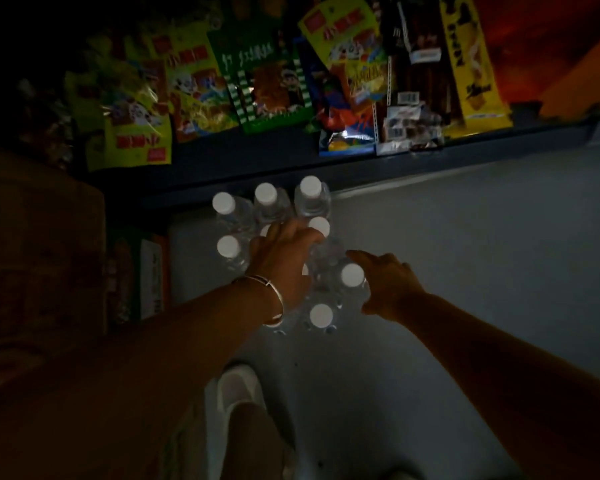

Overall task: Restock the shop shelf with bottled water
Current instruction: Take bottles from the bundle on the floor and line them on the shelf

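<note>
**A:** Where are your hands right now?

**B:** Your left hand [284,258] is down on the cluster of water bottles [281,244] standing on the pale floor [465,237], just below the dark shelf edge [291,161]. Its fingers are curled over the middle of the cluster, beside a white cap [319,226]. A metal bangle [269,296] sits on that wrist.

**A:** So what has that grip got hold of?

**B:** The light is too dim to say for sure. The fingers bend round among the bottle tops, but you cannot tell whether they close on one bottle or only press down on the group.

**A:** And your right hand?

**B:** Your right hand [385,282] is at the right edge of the cluster, beside the bottle with the capped top [352,274]. Its fingers reach in toward that bottle; whether they wrap it is hidden, so I cannot tell how that grip stands either.

**A:** How are the bottles laid out?

**B:** They stand upright and packed close, white caps showing: three in the back row against the shelf base, others in front, and one nearest you [321,315].

**A:** What else is around you?

**B:** Bright snack packets [201,84] hang and lean above the shelf edge. A brown cardboard box [39,244] is to your left, with a smaller carton [151,278] beside it. Your pale shoe [239,386] shows on the floor below your arms.
</note>
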The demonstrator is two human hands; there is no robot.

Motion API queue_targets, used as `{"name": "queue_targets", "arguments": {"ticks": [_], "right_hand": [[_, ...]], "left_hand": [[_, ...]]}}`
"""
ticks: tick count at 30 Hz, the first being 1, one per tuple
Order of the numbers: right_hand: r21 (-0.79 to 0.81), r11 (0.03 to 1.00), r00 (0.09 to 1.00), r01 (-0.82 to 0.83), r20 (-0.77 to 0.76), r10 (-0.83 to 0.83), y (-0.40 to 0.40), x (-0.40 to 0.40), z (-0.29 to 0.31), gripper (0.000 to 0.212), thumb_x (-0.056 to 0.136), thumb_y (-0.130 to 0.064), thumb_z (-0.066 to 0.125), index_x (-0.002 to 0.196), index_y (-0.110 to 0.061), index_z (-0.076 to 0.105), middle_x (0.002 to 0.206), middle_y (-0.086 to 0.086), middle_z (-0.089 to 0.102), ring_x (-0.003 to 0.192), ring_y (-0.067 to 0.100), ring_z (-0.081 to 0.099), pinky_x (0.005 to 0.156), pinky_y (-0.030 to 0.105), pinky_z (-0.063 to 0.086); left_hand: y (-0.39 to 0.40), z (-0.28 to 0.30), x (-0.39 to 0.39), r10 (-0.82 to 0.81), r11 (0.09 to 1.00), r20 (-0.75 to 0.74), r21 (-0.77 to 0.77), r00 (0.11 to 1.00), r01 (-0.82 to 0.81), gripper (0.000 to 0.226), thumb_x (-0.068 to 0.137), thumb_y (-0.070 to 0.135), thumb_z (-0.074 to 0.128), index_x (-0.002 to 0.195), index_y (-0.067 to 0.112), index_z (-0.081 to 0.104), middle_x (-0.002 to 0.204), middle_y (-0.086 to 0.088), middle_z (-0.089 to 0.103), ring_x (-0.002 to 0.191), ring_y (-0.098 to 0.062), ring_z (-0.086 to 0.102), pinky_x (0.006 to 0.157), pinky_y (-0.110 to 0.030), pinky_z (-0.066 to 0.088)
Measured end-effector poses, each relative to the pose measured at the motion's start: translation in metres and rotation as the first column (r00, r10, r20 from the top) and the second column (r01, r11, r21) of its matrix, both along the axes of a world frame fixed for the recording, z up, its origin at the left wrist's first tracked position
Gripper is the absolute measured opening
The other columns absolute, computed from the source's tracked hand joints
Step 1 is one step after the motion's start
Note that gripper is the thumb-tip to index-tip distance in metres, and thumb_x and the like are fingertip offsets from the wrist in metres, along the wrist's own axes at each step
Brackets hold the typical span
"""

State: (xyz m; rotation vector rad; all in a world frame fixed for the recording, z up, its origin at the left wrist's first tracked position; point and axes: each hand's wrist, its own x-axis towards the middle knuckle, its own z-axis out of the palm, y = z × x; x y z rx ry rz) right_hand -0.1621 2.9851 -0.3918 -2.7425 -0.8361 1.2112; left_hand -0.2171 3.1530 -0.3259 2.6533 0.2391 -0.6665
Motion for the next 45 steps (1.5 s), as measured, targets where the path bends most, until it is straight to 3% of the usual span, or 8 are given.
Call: {"name": "queue_targets", "arguments": {"ticks": [9,19,24,31,34,39,43,45], "right_hand": [[0.218,0.969,0.993,0.114,0.016,-0.12,0.005,0.003,0.003,0.058,0.074,-0.017,0.07,0.127,-0.019,0.045,0.113,0.01,0.062,0.108,0.028,0.055,0.084,0.034,0.048],[0.399,0.901,0.984,0.167,-0.127,-0.126,0.004,0.027,0.173,0.056,0.067,-0.017,0.08,0.117,-0.017,0.055,0.116,0.003,0.063,0.108,0.02,0.058,0.093,0.032,0.047],[0.506,0.849,0.986,0.151,-0.142,-0.091,0.018,0.04,0.303,0.057,0.061,-0.014,0.086,0.112,-0.014,0.061,0.109,0.002,0.066,0.103,0.018,0.061,0.089,0.033,0.051],[0.653,0.755,0.996,0.054,-0.085,0.002,0.038,0.05,0.515,0.048,0.066,-0.001,0.081,0.11,-0.009,0.063,0.096,-0.01,0.06,0.089,-0.002,0.054,0.068,-0.001,0.041],[0.704,0.709,0.999,-0.033,0.013,0.033,0.048,0.05,0.604,0.046,0.064,-0.009,0.084,0.105,-0.017,0.065,0.099,-0.008,0.066,0.093,0.004,0.059,0.081,0.013,0.049],[0.74,0.659,0.991,-0.135,0.099,0.092,0.064,0.035,0.753,0.036,0.068,-0.012,0.082,0.1,-0.016,0.067,0.101,-0.003,0.069,0.089,0.01,0.064,0.078,0.023,0.052],[0.792,0.584,0.984,-0.177,0.163,0.078,0.081,0.02,0.859,0.033,0.064,-0.012,0.083,0.095,-0.01,0.072,0.098,0.004,0.073,0.093,0.019,0.068,0.084,0.035,0.054],[0.821,0.537,0.98,-0.194,0.189,0.064,0.093,0.015,0.906,0.03,0.064,-0.011,0.081,0.093,-0.011,0.073,0.096,0.004,0.074,0.091,0.018,0.069,0.083,0.033,0.053]], "left_hand": [[0.002,-0.005,-0.001,-0.027,1.0,0.003,0.008,1.0,0.027,0.063,0.081,0.023,0.063,0.136,0.032,0.033,0.141,0.005,0.026,0.134,-0.02,0.023,0.109,-0.037,0.02],[0.004,0.116,0.021,-0.078,0.997,-0.09,0.01,0.993,0.079,0.067,0.076,0.024,0.071,0.133,0.03,0.036,0.136,0.0,0.032,0.131,-0.023,0.029,0.109,-0.041,0.027],[0.013,0.235,0.028,-0.053,0.996,-0.069,0.068,0.996,0.058,0.068,0.076,0.028,0.069,0.135,0.031,0.036,0.136,0.001,0.035,0.132,-0.024,0.03,0.106,-0.039,0.025],[0.039,0.432,0.017,0.004,0.993,0.083,-0.119,0.997,0.006,0.077,0.072,0.009,0.076,0.138,0.013,0.038,0.139,-0.003,0.044,0.13,-0.021,0.041,0.104,-0.027,0.036],[0.049,0.516,0.01,0.02,0.991,0.114,-0.13,0.993,-0.005,0.074,0.072,0.006,0.076,0.135,0.006,0.038,0.135,-0.006,0.046,0.128,-0.026,0.045,0.103,-0.035,0.041],[0.059,0.665,-0.011,0.012,0.978,0.242,-0.205,0.97,0.039,0.063,0.073,0.001,0.075,0.123,0.021,0.042,0.125,0.003,0.051,0.122,-0.017,0.048,0.102,-0.036,0.043],[0.072,0.776,-0.031,0.068,0.977,0.285,-0.214,0.956,-0.006,0.065,0.074,-0.005,0.072,0.126,0.019,0.041,0.116,0.006,0.053,0.108,-0.007,0.05,0.079,-0.007,0.045],[0.084,0.822,-0.038,0.077,0.983,0.306,-0.181,0.949,-0.021,0.063,0.074,0.001,0.074,0.127,0.016,0.044,0.119,-0.001,0.056,0.104,-0.008,0.05,0.081,-0.012,0.045]]}}
